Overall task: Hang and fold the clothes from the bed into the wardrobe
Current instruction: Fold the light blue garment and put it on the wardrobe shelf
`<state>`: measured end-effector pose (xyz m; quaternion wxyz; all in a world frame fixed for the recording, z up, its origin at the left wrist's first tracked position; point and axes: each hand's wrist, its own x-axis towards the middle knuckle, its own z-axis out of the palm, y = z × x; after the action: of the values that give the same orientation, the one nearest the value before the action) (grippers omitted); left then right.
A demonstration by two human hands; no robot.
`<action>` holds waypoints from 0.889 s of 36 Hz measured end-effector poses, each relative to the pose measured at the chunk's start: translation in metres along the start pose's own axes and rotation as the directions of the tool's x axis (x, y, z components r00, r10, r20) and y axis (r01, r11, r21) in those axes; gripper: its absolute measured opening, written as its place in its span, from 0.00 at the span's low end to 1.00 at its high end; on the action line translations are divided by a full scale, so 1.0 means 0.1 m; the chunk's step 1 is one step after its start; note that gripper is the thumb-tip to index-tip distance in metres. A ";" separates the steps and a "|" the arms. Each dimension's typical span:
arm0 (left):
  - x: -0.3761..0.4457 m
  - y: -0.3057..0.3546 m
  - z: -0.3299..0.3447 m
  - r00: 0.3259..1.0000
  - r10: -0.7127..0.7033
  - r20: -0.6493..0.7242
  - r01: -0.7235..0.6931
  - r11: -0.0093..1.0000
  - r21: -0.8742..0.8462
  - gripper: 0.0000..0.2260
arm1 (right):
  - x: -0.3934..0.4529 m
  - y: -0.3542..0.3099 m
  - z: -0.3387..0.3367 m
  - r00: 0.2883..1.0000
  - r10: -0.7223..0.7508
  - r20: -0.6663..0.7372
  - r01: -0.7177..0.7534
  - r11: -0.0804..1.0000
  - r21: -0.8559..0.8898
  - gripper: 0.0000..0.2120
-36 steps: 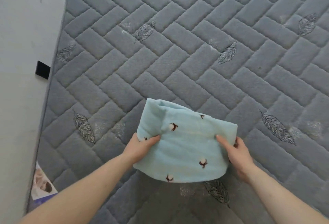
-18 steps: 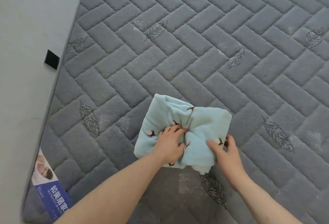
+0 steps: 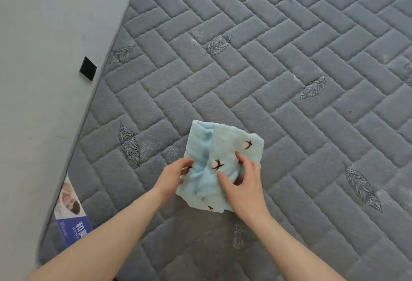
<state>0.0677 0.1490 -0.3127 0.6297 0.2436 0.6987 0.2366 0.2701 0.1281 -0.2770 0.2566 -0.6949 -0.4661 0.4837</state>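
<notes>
CHANGE: folded again since a second ago, now a narrower bundle | HANDS: left hand (image 3: 172, 177) pinching cloth's left edge, right hand (image 3: 244, 181) gripping top layer | WHERE: pale blue garment (image 3: 225, 147) on bed (image 3: 267, 68) | MEANS: nearly folded, wardrobe trip pending

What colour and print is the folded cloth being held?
Light blue cloth with small dark brown bird-like motifs, seen in the head view.

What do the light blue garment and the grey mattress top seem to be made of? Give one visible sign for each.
Light blue garment: seemingly soft fleece or flannel; matte, fuzzy nap, crumpling softly under the hands. Grey mattress top: quilted knit fabric, apparently padded; stitched brick-shaped panels puff up, with embroidered leaves.
</notes>
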 end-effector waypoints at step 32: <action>0.59 0.04 0.11 0.998 -0.023 0.050 0.012 0.980 0.197 0.39 | 0.47 0.57 0.22 0.931 0.310 0.194 -0.366 0.790 0.493 0.45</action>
<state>0.0735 0.1894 -0.3563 0.6228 0.3044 0.7039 0.1545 0.2777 0.1434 -0.3517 0.3199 -0.6453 -0.1984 0.6648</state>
